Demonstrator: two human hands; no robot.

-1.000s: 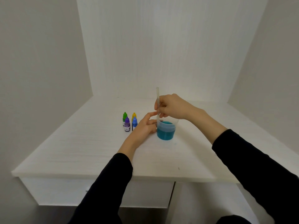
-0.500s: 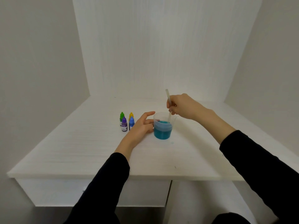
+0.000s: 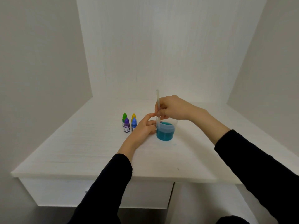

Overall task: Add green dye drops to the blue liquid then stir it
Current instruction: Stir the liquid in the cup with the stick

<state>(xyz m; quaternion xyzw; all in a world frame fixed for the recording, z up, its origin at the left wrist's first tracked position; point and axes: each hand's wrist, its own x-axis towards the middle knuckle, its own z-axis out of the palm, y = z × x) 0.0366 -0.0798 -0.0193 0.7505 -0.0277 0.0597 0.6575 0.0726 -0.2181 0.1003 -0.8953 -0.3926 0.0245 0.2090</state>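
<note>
four small dropper bottles, one clear cup, one stir stick, two hands. bottles stand in a tight 2x2 cluster just left of the left hand (image 3: 142, 128) — green bottle (image 3: 124, 119) and yellow bottle (image 3: 133, 116) at the back, purple bottle (image 3: 126, 125) and blue bottle (image 3: 134, 124) in front, all upright w/ caps on. the clear cup (image 3: 165, 130) sits on the white desk (image 3: 80, 151), touching the left hand's fingers; that hand is loosely spread, index finger raised, the others against the cup's left wall. right hand (image 3: 173, 108) is above the cup, fingers pinched on the stir stick (image 3: 158, 109) — stick near upright, lower end in the liquid (image 3: 165, 135) at the cup's left side. liquid is teal-blue, fills approx the lower half.
</note>
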